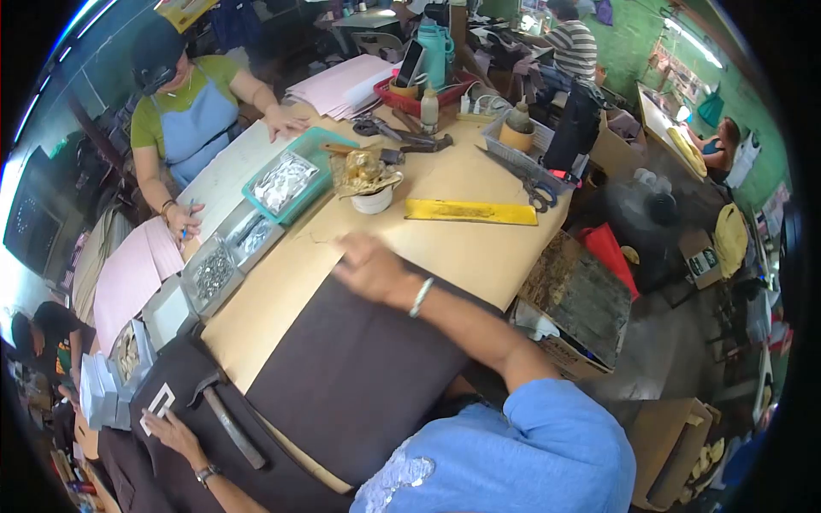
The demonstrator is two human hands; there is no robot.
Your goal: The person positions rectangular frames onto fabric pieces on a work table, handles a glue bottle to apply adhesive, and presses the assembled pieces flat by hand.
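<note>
My left hand lies flat with fingers spread on dark brown material, fingertips at a small white rectangular frame. A hammer rests on the dark material to its right. My right hand is over the far edge of a large dark brown sheet. Its fingers look curled together and slightly blurred; whatever they may hold is hidden. Just beyond it stands a white cup topped by a crusted yellowish container. A yellow ruler lies farther right.
Across the table a person in an apron has both hands on pale sheets. Between us are a teal tray of silvery pieces and a bin of metal hardware. Scissors lie near the right edge. A box stands beside the table.
</note>
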